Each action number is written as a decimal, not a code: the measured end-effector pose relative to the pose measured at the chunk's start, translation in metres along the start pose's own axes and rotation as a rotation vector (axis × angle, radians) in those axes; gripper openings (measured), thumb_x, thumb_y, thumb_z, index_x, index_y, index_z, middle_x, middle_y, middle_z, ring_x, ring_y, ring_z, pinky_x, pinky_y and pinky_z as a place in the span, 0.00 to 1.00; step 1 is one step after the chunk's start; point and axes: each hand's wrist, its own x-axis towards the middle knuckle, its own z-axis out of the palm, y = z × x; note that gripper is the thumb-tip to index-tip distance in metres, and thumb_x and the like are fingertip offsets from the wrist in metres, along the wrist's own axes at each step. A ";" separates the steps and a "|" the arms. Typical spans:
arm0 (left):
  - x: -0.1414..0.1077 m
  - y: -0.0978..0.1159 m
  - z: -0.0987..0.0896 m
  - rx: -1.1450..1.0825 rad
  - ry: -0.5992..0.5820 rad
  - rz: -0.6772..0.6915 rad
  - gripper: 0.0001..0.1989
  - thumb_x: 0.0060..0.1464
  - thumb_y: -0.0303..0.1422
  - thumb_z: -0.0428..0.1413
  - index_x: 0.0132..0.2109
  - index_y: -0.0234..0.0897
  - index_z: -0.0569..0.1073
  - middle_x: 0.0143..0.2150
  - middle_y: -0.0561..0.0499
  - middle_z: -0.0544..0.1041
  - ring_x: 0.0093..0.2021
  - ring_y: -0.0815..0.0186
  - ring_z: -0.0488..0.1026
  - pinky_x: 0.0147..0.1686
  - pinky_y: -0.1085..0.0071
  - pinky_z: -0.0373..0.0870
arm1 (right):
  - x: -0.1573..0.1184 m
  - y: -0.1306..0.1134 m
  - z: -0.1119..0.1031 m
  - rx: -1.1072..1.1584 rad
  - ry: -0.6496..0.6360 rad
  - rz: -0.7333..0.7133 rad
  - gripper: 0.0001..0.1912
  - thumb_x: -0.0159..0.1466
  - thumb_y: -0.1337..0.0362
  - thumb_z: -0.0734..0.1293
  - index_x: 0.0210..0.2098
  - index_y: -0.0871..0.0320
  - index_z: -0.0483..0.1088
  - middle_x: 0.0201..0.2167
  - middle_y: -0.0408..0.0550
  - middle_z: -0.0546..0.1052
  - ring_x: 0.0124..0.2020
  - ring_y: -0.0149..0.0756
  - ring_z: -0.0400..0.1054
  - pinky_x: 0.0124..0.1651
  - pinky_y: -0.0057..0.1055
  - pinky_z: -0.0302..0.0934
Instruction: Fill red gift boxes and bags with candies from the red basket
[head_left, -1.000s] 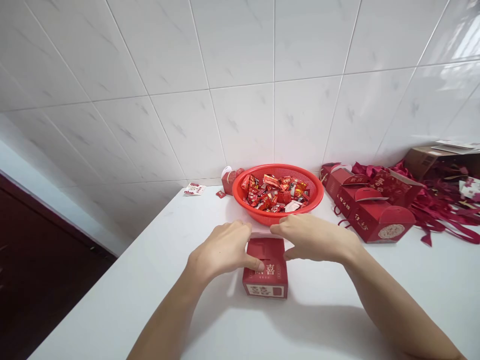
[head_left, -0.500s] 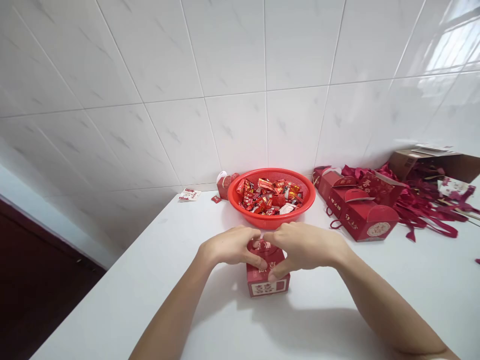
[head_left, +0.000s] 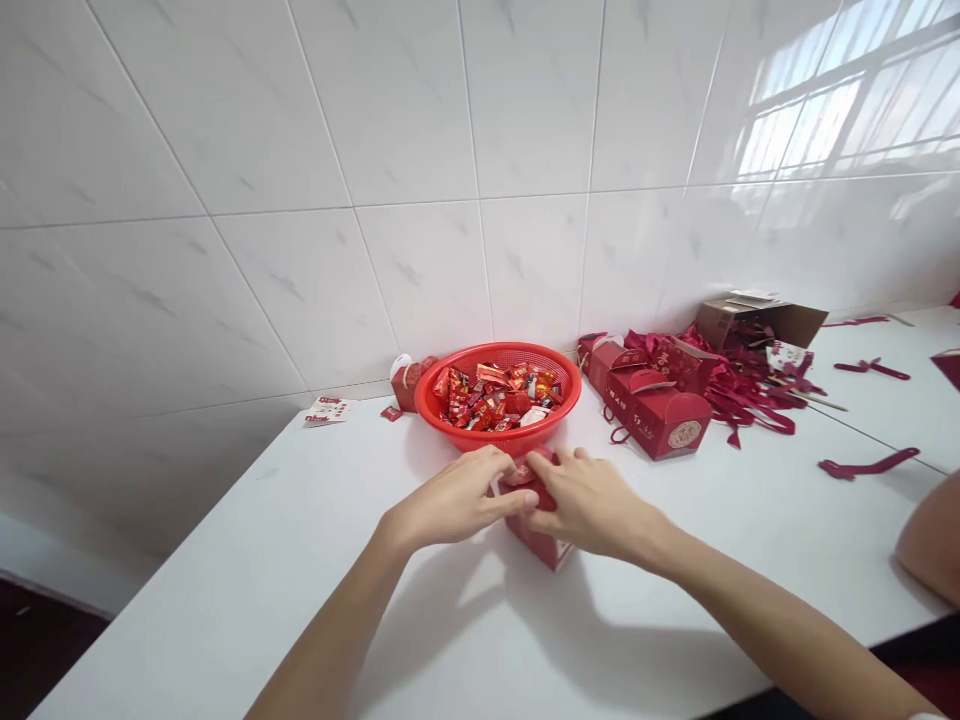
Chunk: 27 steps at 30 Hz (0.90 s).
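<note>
A small red paper gift box (head_left: pixel 537 543) stands on the white table in front of me, turned at an angle. My left hand (head_left: pixel 474 492) is at its upper left, thumb and fingers closed on the top flaps. From the right, my right hand (head_left: pixel 585 500) grips the same top, its fingers curled over it. Between them the hands hide most of the lid. Just behind stands a red plastic basket (head_left: pixel 442 428) holding many wrapped candies (head_left: pixel 491 400).
Red gift boxes (head_left: pixel 652 410) stand to the right, near dark red ribbons (head_left: pixel 750 400) and an open cardboard box (head_left: pixel 795 325). Another red box (head_left: pixel 409 385) and printed cards (head_left: pixel 327 411) lie left of the basket. Part of another person's arm (head_left: pixel 934 540) shows at the right edge.
The gift box has been turned on the table, with a corner now toward me. My fingers have shifted on its top. The view has swung right.
</note>
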 end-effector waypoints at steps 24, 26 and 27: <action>0.002 0.012 -0.038 0.110 -0.209 -0.033 0.25 0.59 0.50 0.53 0.57 0.40 0.72 0.57 0.47 0.74 0.50 0.60 0.74 0.44 0.71 0.68 | -0.051 0.167 0.016 0.049 0.323 0.740 0.44 0.60 0.37 0.61 0.66 0.61 0.57 0.54 0.69 0.70 0.53 0.66 0.67 0.44 0.52 0.64; 0.009 0.024 -0.055 0.157 -0.216 -0.006 0.24 0.59 0.49 0.53 0.56 0.40 0.73 0.55 0.48 0.75 0.47 0.61 0.74 0.41 0.72 0.67 | -0.049 0.167 0.022 -0.003 0.455 0.723 0.50 0.59 0.33 0.60 0.67 0.63 0.55 0.59 0.74 0.64 0.59 0.72 0.60 0.49 0.61 0.61; 0.011 0.029 -0.065 0.196 -0.208 -0.004 0.22 0.59 0.48 0.53 0.53 0.41 0.74 0.53 0.49 0.77 0.46 0.61 0.74 0.40 0.72 0.66 | -0.047 0.166 0.024 -0.018 0.542 0.684 0.51 0.59 0.32 0.59 0.67 0.65 0.55 0.61 0.76 0.61 0.62 0.74 0.57 0.51 0.64 0.59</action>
